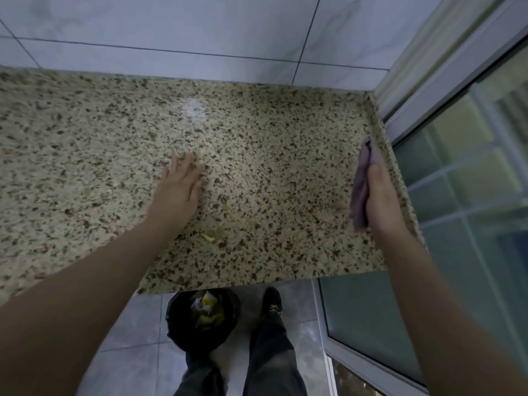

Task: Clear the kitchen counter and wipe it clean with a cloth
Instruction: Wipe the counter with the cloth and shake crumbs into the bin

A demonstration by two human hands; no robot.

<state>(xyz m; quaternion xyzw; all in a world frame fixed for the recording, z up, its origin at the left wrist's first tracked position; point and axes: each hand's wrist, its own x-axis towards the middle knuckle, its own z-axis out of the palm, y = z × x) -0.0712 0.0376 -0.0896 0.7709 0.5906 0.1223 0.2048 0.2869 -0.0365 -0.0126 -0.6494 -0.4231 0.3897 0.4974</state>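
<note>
A: Looking at it widest first: the speckled stone desk [257, 144] fills the view, bare but for a few yellowish scraps [211, 235] near its front edge.

B: And the bin [203, 318] on the floor just below that edge already holds peelings.

A: The left hand [178, 185] lies flat on the desk with its fingers straight, its grip released. The right hand [380, 192] is at the desk's right end, its grip grasping the purple cloth [360, 184], which hangs bunched beside the palm.

B: My worry is that a wide sweep could push those scraps past the bin and onto the floor, since the bin's mouth is narrow. A bunched cloth may also smear, not lift.
</note>
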